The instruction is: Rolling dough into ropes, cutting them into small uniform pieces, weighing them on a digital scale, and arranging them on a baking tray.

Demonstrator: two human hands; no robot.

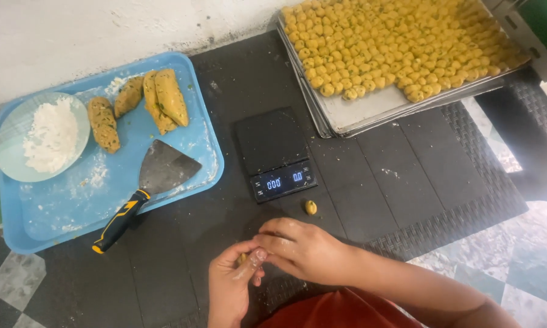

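Observation:
My left hand (229, 282) and my right hand (304, 248) meet at the bottom centre over the black mat (370, 182). Together they pinch a small piece of yellow dough (242, 259), mostly hidden by the fingers. One small dough ball (310, 207) lies on the mat just beyond my right hand, in front of a black digital scale (274, 152). A metal tray (370, 112) at the top right holds several rows of similar yellow dough balls (395, 42).
A blue tray (36, 225) at the left carries several yellow dough logs (158, 100), a plate of white flour (42, 136) and a metal scraper (155, 179) with a black and yellow handle. Checked floor tiles surround the mat.

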